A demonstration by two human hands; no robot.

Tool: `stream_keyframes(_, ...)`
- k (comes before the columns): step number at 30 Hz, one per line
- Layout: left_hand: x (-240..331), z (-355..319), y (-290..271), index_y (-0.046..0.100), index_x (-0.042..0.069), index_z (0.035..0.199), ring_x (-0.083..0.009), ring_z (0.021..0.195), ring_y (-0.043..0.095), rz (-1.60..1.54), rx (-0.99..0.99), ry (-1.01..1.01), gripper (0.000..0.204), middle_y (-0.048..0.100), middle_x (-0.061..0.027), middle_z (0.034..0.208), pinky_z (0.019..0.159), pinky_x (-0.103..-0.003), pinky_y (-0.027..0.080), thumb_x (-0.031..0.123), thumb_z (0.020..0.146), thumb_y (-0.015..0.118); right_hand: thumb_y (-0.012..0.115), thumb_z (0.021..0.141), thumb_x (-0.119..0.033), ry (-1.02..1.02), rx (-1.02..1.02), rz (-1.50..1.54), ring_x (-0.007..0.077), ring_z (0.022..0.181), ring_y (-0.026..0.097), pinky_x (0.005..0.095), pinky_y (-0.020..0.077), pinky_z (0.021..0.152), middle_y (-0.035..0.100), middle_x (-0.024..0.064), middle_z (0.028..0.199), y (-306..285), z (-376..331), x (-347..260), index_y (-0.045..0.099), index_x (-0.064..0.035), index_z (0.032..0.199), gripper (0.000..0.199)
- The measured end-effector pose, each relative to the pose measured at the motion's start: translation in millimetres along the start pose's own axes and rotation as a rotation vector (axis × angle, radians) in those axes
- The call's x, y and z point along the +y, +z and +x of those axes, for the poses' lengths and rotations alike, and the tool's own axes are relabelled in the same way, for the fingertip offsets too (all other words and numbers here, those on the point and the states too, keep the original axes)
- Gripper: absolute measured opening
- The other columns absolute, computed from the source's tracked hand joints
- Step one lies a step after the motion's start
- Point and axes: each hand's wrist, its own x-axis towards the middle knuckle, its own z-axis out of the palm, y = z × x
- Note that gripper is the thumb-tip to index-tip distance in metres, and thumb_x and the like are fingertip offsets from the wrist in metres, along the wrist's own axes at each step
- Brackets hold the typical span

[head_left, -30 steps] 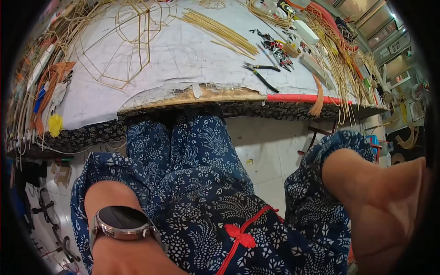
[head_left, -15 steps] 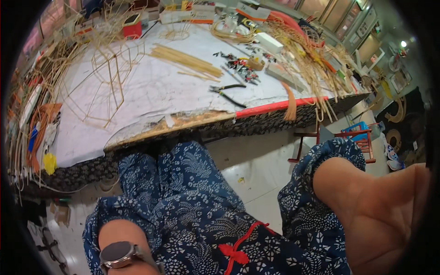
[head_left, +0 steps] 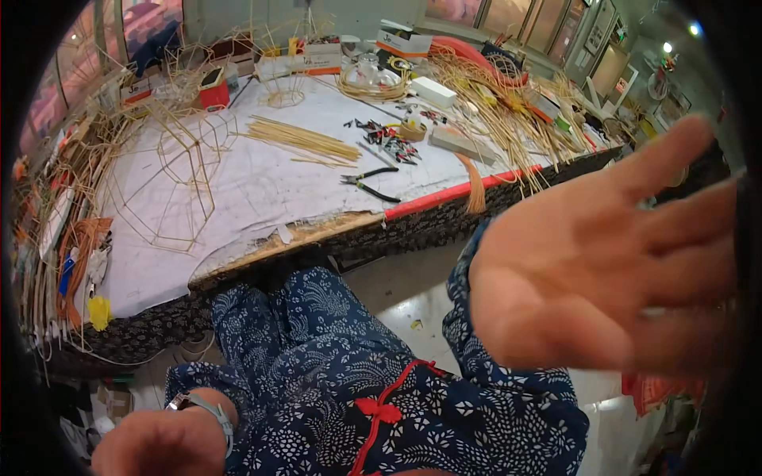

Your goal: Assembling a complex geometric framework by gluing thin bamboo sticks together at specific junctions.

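Observation:
My right hand (head_left: 571, 262) is raised in front of me at the right. Its palm is turned up toward me, and the spread fingers, a little blurred, hold nothing. Low at the left is my left hand (head_left: 167, 444), with a watch (head_left: 198, 408) on its wrist. The lower edge cuts off its fingers, so I cannot see what they do. Neither hand touches the table (head_left: 262, 190). Nearest the front edge lie open pliers (head_left: 370, 182) with black and green handles. Behind them is a bundle of thin bamboo strips (head_left: 302, 141).
A polyhedral frame of thin strips (head_left: 208, 178) stands on the table's left. Small tools (head_left: 389, 141), a whetstone-like grey block (head_left: 463, 146) and long loose strips (head_left: 508, 119) fill the right. Boxes (head_left: 321, 57) line the back. An orange fibre tassel (head_left: 475, 190) hangs over the front edge.
My right hand has risen from the lower right, moved inward and turned its spread fingers into view. My left wrist has rotated and shifted left, bringing the hand into view. The view has tilted up.

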Motion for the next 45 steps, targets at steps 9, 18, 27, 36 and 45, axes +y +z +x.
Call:
stream_keyframes(9, -1.3, -10.9, -42.9, 0.059, -0.001, 0.096, -0.0170, 0.062, 0.061, 0.224, -0.212, -0.826, 0.018, 0.065, -0.0051, 0.067, 0.062, -0.030, 0.045, 0.015, 0.089, 0.052, 0.056, 0.078, -0.002, 0.841, -0.887, 0.270, 0.0369, 0.116, 0.046, 0.0480, 0.0336, 0.099, 0.048, 0.0221, 0.123, -65.5, -165.2, -41.0, 0.044, 0.0049, 0.123, 0.047)
stream_keyframes(18, -54.0, -22.9, -33.4, 0.059, -0.009, 0.103, -0.0252, 0.075, 0.061, 0.131, -0.116, -1.110, 0.041, 0.066, -0.0161, 0.084, 0.071, -0.035, 0.048, 0.028, 0.095, 0.042, 0.061, 0.076, -0.013, 0.820, -1.663, 0.102, 0.0347, 0.122, 0.037, 0.0488, 0.0254, 0.103, 0.043, 0.0172, 0.128, -134.1, -352.4, -108.1, 0.050, -0.0033, 0.118, 0.045)
stream_keyframes(27, 11.6, -29.2, -101.2, 0.056, -0.007, 0.107, -0.0258, 0.085, 0.058, 0.060, -0.085, -1.111, 0.038, 0.064, -0.0152, 0.089, 0.078, -0.037, 0.044, 0.027, 0.094, 0.043, 0.061, 0.075, -0.014, 0.881, -1.704, 0.071, 0.0348, 0.121, 0.037, 0.0496, 0.0253, 0.103, 0.044, 0.0171, 0.127, -122.8, -349.0, -104.1, 0.051, -0.0035, 0.117, 0.045)
stream_keyframes(36, -42.0, -13.4, -135.6, 0.054, -0.005, 0.112, -0.0265, 0.094, 0.055, 0.318, -0.224, -1.022, 0.037, 0.063, -0.0142, 0.094, 0.085, -0.040, 0.041, 0.026, 0.094, 0.045, 0.062, 0.074, -0.014, 0.889, -1.715, 0.130, 0.0356, 0.119, 0.038, 0.0505, 0.0254, 0.102, 0.045, 0.0171, 0.124, -115.1, -348.1, -102.7, 0.051, -0.0027, 0.116, 0.045)
stream_keyframes(45, -31.5, -11.1, -125.2, 0.052, -0.003, 0.116, -0.0272, 0.104, 0.052, 0.563, -0.408, -0.930, 0.037, 0.062, -0.0133, 0.099, 0.093, -0.042, 0.038, 0.025, 0.093, 0.046, 0.062, 0.074, -0.014, 0.878, -1.749, 0.098, 0.0368, 0.118, 0.038, 0.0517, 0.0252, 0.101, 0.045, 0.0178, 0.123, -120.3, -348.7, -106.5, 0.050, -0.0023, 0.116, 0.045)
